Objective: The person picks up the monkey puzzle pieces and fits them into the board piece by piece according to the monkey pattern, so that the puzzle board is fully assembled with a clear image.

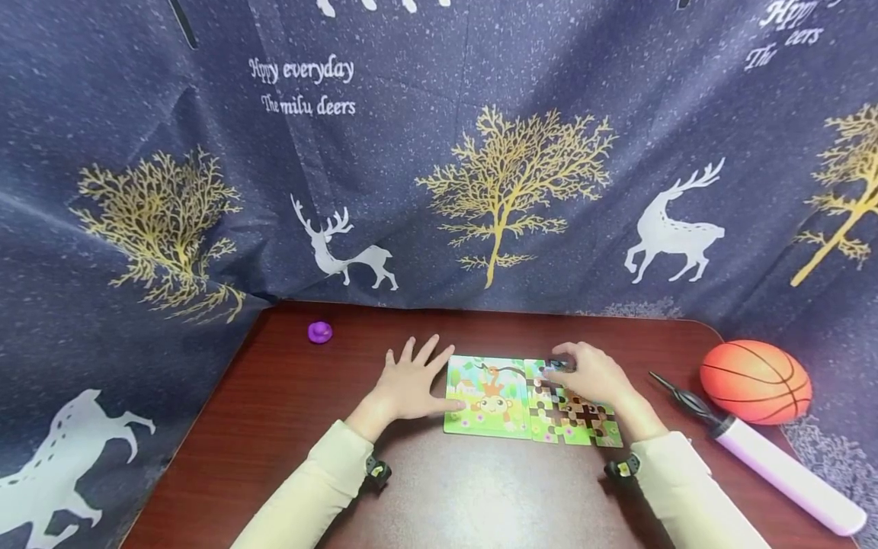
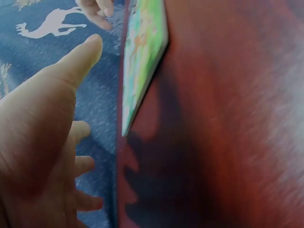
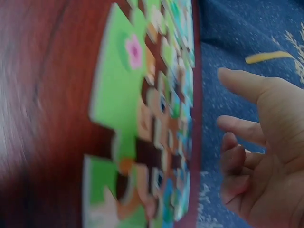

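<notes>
A square picture board with a cartoon monkey [image 1: 492,381] lies on the table. Against its right side are loosely spaced jigsaw pieces [image 1: 576,435], with dark table showing through the gaps; the right wrist view shows a green jigsaw piece with a pink flower [image 3: 116,80] up close. My left hand [image 1: 405,385] is at the board's left edge, fingers spread and the thumb reaching over its lower left part. Above the upper right of the pieces is my right hand [image 1: 595,374], which hides some of them. Its fingers are bent loosely, and nothing shows between thumb and fingertips [image 3: 230,126].
On the right lie an orange basketball [image 1: 756,381] and a white hand pump [image 1: 789,473] with a black nozzle. A small purple rubber duck [image 1: 319,332] sits at the far left of the brown table [image 1: 274,412]. Behind the table hangs a blue printed curtain [image 1: 384,168].
</notes>
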Demonstrator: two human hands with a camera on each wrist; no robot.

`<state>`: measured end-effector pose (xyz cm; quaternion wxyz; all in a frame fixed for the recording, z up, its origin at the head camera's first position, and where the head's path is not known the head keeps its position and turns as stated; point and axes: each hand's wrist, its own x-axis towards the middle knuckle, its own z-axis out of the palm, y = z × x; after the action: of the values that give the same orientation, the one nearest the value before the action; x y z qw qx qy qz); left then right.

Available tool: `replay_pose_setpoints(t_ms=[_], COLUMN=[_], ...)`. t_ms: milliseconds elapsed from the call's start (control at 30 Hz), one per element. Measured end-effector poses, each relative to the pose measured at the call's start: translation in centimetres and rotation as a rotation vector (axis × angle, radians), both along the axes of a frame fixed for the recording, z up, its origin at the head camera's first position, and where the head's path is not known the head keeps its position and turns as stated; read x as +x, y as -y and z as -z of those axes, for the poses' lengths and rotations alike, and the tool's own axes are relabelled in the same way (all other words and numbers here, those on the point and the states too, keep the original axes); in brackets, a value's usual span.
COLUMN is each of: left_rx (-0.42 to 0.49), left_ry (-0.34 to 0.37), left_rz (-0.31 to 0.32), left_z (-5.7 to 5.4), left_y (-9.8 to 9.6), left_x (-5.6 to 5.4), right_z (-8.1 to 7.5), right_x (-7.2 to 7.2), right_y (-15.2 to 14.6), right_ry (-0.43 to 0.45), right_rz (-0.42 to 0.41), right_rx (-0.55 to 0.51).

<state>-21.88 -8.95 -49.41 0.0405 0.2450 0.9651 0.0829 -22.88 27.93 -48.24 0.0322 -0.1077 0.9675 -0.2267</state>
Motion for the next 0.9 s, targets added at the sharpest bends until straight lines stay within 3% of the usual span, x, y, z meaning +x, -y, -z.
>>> replay_pose_setpoints(t_ms=[333, 900], left_rx=[-0.054, -0.094], left_ry=[0.069, 0.090], left_rz=[-0.004, -0.011], left_z=[1.1, 1.7], left_y=[-0.8, -0.9], left_x=[0.8, 0.7], right_z=[1.4, 1.8], right_x=[-0.4, -0.6], right_y=[1.5, 1.7], right_ry=[0.096, 0.112], right_rz=[-0.010, 0.008], right_rx=[-0.004, -0.068])
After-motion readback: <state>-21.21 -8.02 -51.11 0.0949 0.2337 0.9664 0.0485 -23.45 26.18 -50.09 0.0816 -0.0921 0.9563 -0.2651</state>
